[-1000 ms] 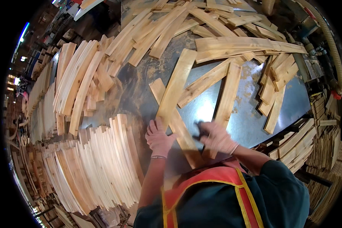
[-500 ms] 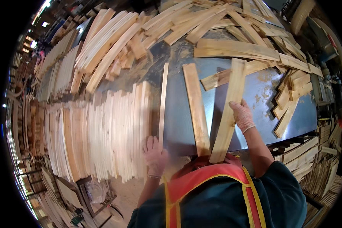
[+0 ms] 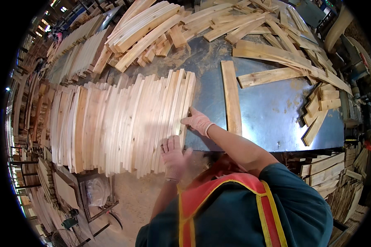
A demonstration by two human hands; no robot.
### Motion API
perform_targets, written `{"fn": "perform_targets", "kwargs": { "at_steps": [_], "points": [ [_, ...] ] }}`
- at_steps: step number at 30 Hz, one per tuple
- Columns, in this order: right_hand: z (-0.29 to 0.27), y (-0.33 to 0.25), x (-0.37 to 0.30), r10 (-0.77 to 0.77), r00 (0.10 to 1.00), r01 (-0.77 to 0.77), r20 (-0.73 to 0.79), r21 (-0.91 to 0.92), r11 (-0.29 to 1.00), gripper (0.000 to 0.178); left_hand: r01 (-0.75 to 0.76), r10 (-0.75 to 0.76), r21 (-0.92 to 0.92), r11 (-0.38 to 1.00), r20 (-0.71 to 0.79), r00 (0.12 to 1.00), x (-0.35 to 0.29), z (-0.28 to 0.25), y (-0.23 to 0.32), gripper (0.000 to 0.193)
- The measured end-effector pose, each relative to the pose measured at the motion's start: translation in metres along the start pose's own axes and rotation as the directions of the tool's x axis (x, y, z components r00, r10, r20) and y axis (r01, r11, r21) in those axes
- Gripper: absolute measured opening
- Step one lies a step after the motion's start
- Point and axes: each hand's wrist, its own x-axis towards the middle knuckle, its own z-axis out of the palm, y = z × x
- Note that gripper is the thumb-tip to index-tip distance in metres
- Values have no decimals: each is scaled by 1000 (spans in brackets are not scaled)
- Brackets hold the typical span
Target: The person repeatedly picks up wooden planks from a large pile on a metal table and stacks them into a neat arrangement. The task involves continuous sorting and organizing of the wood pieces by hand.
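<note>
Brings two gloved hands together at the right end of a row of pale boards (image 3: 111,127), packed side by side with narrow edges up along the left part of a dark metal surface (image 3: 259,138). Holds the left grip (image 3: 174,162) open, with fingers extended and thumb apart, at the near end of the rightmost boards, slightly blurred. Places the right grip (image 3: 198,122) a little farther out, at the right side of the end board (image 3: 190,91), with the thumb by the upper edge. Cannot tell whether to call the right grip closed on it, with some fingers hidden.

Has just right of the row a loose board (image 3: 231,96), lying flat and pointing away, apart from both grips. Shows past its far end, to the right, a crosswise board (image 3: 272,77), reaching toward a jumbled heap of boards (image 3: 272,53) at the far right. Includes also a small pile of shorter pieces (image 3: 329,103) near the right edge, patches of sawdust (image 3: 292,99), and a leaning stack of boards (image 3: 142,31) beyond the row.

Wears a dark green top (image 3: 235,218) under a red apron (image 3: 218,189) with yellow edging. Stands by a dusty floor (image 3: 140,206), with a bundle of clear plastic (image 3: 98,191) at lower left.
</note>
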Motion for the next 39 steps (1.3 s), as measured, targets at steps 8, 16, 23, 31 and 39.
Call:
{"fn": "perform_targets", "kwargs": {
  "at_steps": [8, 16, 23, 31, 39],
  "points": [
    [-139, 51, -75, -464, 596, -47, -655, -605, 795, 49, -76, 82, 140, 987, -38, 996, 5, -1, 5, 77],
    [-116, 40, -107, -243, 897, 42, -368, -478, 877, 43, -222, 227, 104, 970, -41, 973, 28, 7, 41, 86],
    [-246, -37, -35, -491, 871, 409, 11, -570, 713, 62, 71, -87, 101, 992, 158, 984, 76, 66, 100, 107],
    [-475, -53, 67, -111, 971, -142, -211, -885, 444, 109, 344, -383, 167, 924, 409, 828, 125, 30, 145, 114],
    [-390, 49, -24, -51, 996, 67, 73, -248, 967, 126, 470, -346, -249, 847, 412, 843, 117, 39, 117, 103]
  ]
}}
